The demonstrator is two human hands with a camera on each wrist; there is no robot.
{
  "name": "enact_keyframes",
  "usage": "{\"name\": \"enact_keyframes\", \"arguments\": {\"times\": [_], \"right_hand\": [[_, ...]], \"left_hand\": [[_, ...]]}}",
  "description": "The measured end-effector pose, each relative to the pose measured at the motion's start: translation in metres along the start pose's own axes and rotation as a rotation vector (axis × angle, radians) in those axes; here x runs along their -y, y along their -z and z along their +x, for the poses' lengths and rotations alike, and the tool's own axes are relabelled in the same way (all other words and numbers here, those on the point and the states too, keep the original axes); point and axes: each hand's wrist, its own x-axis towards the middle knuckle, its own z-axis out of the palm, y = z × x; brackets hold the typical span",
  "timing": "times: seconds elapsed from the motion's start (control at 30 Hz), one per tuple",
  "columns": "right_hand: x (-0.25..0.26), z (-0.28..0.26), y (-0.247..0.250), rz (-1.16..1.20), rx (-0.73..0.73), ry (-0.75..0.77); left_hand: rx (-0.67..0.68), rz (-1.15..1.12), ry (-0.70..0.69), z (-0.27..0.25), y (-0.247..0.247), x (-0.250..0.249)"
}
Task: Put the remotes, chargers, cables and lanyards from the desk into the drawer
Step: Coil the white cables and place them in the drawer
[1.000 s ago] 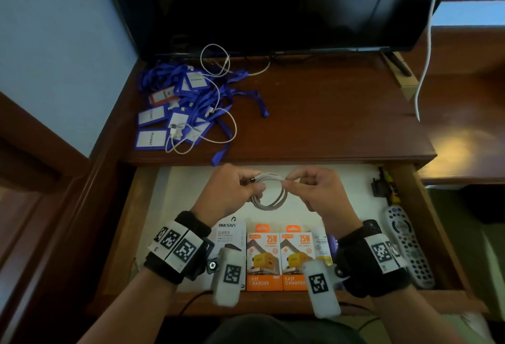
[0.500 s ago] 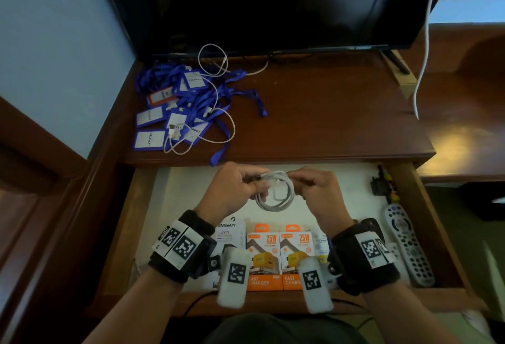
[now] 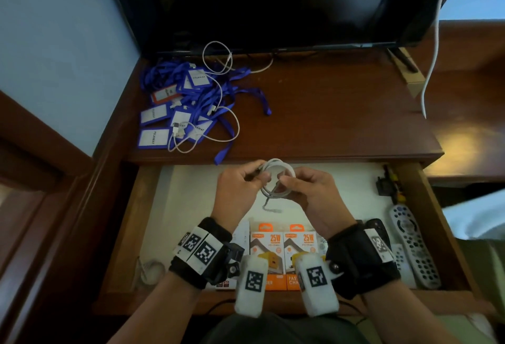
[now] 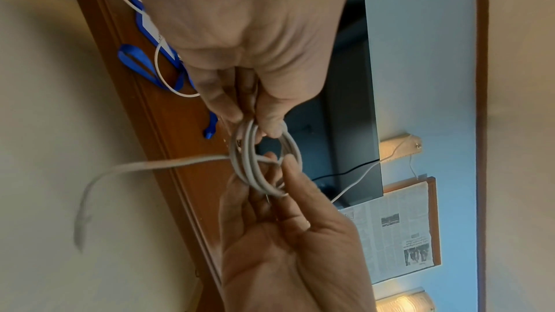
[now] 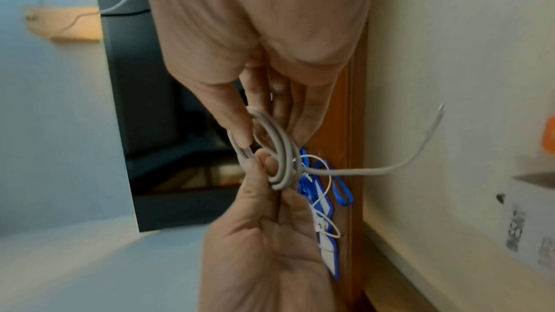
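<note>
Now both hands pinched the coiled white rubbery cable (image 3: pixel 278 178) mid-frame above the open wooden drawer (image 3: pixel 131 223), left hand (image 3: pixel 237 190) and right hand (image 3: pixel 311 193) ideally keeping loops tight while tucking the dangling end.

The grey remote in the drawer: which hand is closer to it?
Right. The right hand holds the coiled cable nearer the grey remote at the drawer's right side; the left hand is farther left.

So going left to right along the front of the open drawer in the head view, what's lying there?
White charger box → two orange charger boxes → small white remote → grey remote by the right wall.
</note>
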Motion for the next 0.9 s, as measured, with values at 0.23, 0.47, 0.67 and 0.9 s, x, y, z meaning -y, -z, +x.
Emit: {"name": "enact_keyframes", "arguments": {"times": [0.23,0.47,0.67,0.9], "right_hand": [[0.005,-0.004,-0.004,0.235,0.068,-0.140],[0.017,-0.005,-0.006,0.265,0.164,-0.219],[0.015,-0.005,-0.005,0.054,0.070,-0.063],[0.005,-0.004,0.004,-0.337,-0.193,0.032]], "left_hand": [[-0.042,0.091,-0.046,0.002,-0.004,0.007],[-0.072,0.112,-0.060,0.001,-0.005,0.009],[-0.102,0.030,0.017,-0.001,-0.003,0.002],[-0.221,-0.011,0.039,0.002,0.014,-0.001]]}}
